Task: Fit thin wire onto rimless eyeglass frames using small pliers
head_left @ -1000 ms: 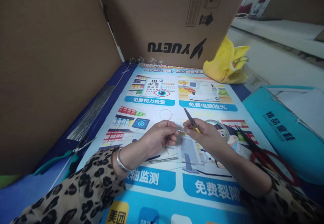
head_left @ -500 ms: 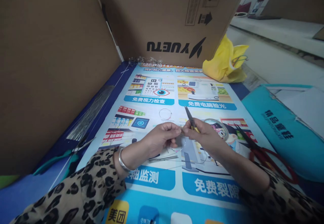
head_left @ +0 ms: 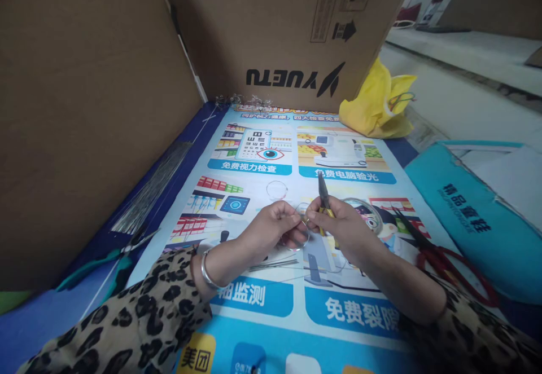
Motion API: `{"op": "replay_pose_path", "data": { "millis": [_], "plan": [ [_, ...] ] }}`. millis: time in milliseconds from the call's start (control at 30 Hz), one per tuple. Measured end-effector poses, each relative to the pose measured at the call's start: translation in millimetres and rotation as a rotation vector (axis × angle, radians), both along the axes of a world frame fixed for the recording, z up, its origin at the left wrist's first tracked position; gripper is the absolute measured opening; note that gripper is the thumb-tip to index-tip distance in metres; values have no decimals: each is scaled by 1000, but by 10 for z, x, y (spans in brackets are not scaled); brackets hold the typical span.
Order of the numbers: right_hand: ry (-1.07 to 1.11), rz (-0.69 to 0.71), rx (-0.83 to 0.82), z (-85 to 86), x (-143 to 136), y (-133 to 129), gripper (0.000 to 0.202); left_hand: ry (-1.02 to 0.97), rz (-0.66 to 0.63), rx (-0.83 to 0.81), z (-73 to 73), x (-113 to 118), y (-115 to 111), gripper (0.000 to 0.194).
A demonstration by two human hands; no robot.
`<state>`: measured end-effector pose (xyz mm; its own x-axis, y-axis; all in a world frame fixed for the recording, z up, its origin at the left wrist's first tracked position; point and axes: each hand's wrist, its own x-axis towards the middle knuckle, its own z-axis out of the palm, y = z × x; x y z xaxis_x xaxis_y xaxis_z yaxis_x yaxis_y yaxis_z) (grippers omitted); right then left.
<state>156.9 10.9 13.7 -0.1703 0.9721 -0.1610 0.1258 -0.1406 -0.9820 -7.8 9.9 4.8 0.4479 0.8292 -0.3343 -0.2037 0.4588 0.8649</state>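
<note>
My left hand (head_left: 273, 227), with a silver bangle at the wrist, pinches a thin wire ring (head_left: 297, 249) between thumb and fingers. The ring hangs just below the fingertips. Close on its right, my right hand (head_left: 345, 227) is closed around small pliers (head_left: 323, 190) with yellow grips, whose dark jaws point up and away from me. The thumb and forefinger of that hand also meet at the wire beside the left fingertips; the exact hold is too fine to make out. Several short straight wires (head_left: 275, 264) lie on the poster under my left hand.
Another wire ring (head_left: 276, 190) lies beyond my hands. Left are a bundle of straight wires (head_left: 150, 190) and teal-handled scissors (head_left: 116, 261). Right are red-handled scissors (head_left: 459, 272), a teal shoebox (head_left: 466, 216) and a yellow bag (head_left: 376, 106). Cardboard (head_left: 288, 30) walls the back.
The pliers have shifted slightly right and turned more upright in my right hand. My fingertips have drawn a little apart, and the wire ring shows more clearly below them.
</note>
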Motion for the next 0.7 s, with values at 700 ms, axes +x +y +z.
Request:
{"op": "replay_pose_path", "data": {
  "millis": [700],
  "plan": [
    [93, -26, -10, -67, -20, -6, 20, -3, 32, 10, 15, -7, -4, 22]
  ]
}}
